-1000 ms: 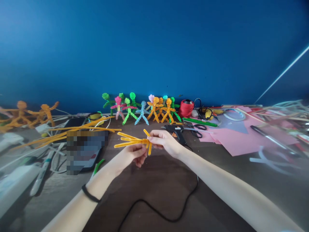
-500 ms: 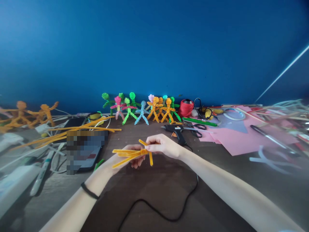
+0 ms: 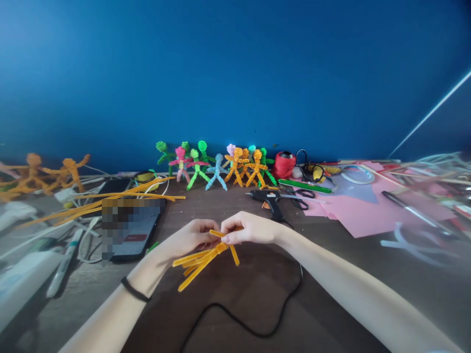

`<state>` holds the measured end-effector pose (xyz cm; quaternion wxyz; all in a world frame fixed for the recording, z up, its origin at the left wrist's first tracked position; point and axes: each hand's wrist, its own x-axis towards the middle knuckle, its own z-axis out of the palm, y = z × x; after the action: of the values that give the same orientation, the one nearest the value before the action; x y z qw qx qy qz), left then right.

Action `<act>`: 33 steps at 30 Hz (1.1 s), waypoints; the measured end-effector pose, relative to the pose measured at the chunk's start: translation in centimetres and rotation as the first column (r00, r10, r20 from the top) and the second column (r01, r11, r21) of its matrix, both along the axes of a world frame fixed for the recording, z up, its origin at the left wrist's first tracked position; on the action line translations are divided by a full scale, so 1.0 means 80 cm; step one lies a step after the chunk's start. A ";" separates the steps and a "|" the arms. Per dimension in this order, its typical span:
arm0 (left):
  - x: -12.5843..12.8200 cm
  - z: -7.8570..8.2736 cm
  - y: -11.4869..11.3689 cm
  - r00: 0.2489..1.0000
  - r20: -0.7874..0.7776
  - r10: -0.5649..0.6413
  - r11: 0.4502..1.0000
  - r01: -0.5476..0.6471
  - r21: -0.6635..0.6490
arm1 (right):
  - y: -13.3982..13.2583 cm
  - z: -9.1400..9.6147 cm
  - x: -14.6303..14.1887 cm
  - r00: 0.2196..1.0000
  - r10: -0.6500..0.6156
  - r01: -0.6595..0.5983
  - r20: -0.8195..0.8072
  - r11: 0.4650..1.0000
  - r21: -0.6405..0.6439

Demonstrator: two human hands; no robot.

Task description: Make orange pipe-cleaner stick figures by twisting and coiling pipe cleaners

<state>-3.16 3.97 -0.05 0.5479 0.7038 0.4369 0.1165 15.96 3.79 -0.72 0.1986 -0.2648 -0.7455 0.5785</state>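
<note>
Above the middle of the dark table I hold a bundle of orange pipe cleaners [image 3: 200, 260], wound together near one end, with loose legs fanning down to the left. My right hand [image 3: 252, 228] pinches it by the wound end between thumb and fingers, and one short strand sticks out below them. Close against it from the left, my left hand [image 3: 193, 239] has thumb and fingers closed at another short orange end; the fingertips are partly hidden. Behind the hands stand several twisted pipe cleaner figures, among them an orange one [image 3: 258, 166] and a light blue one [image 3: 217, 172].
A black glue gun [image 3: 269, 198] lies behind my right hand, its cord curving across the table. Left are a phone [image 3: 138, 240], loose orange pipe cleaners [image 3: 121, 195] and a marker [image 3: 65, 262]. Pink paper [image 3: 355, 215], a red spool [image 3: 284, 165] and a green stick [image 3: 305, 185] are right.
The bundle has tilted, its loose legs swinging down toward me. My left hand has come from beneath the bundle to its far side, fingers closing near the right hand's.
</note>
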 end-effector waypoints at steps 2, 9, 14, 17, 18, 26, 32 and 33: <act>0.002 0.002 0.000 1.000 0.004 0.020 1.000 -0.020 0.003 | 0.001 0.000 0.000 1.000 -0.003 0.003 0.019 1.000 0.016; 0.010 0.009 -0.007 0.991 -0.018 0.134 0.990 -0.134 0.031 | 0.005 -0.005 0.001 0.989 -0.089 0.070 0.120 0.986 0.154; 0.013 0.008 -0.007 0.962 -0.037 0.272 0.955 -0.265 0.132 | 0.010 -0.008 0.002 0.975 -0.178 0.144 0.132 0.963 0.229; 0.015 0.008 -0.009 0.956 -0.099 0.278 0.928 -0.241 0.284 | 0.012 -0.011 0.001 0.966 -0.217 0.180 0.140 0.954 0.240; 0.015 0.009 -0.010 0.957 -0.116 0.267 0.918 -0.215 0.334 | 0.013 -0.012 0.001 0.963 -0.226 0.188 0.146 0.953 0.239; 0.022 0.022 -0.027 0.917 -0.303 0.258 0.803 -0.030 0.595 | 0.013 -0.017 0.000 0.950 -0.257 0.211 0.176 0.947 0.241; 0.027 0.020 -0.031 0.885 -0.348 0.310 0.688 0.043 0.724 | 0.015 -0.019 0.001 0.951 -0.262 0.229 0.163 0.953 0.196; 0.027 0.019 -0.031 0.883 -0.346 0.318 0.664 0.053 0.746 | 0.016 -0.019 0.001 0.950 -0.266 0.235 0.161 0.954 0.188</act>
<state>-1.02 1.50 1.45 0.0907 0.8361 0.5174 0.1580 16.04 5.05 -2.23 0.2221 -0.3924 -0.7666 0.4572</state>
